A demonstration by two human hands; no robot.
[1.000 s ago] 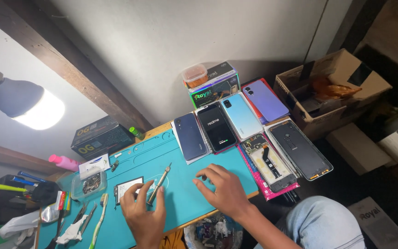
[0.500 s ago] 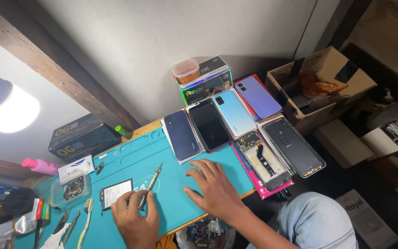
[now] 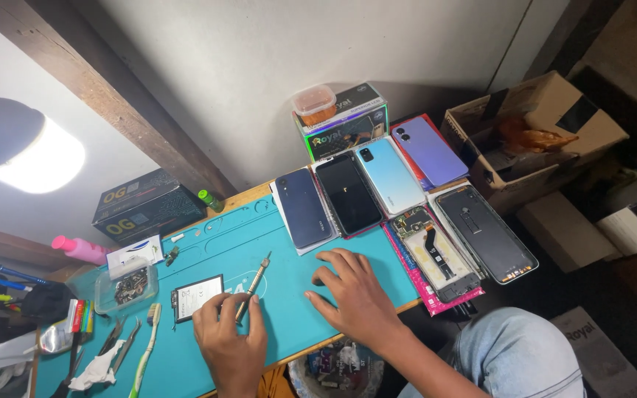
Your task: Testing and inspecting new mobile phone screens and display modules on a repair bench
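**Q:** Fingers first: what are they doing?

**A:** Those of the left hand are curled around a slim metal screwdriver, which slants above the middle of the teal rubber work mat. The right hand lies flat on the mat's right part, fingers spread and holding nothing.

**Q:** Which step is this, and what does it call for?

**A:** Judged from the pose, the tool is held ready and not yet engaged. Any use of the tip calls for a steady hold.

**Q:** What are the counts, largest first?

**A:** One mat. Four closed slab phones lie along its far right edge. Two opened phone shells lie off its right edge. One flat black-and-white battery lies on the mat, just left of the left hand. One screwdriver.
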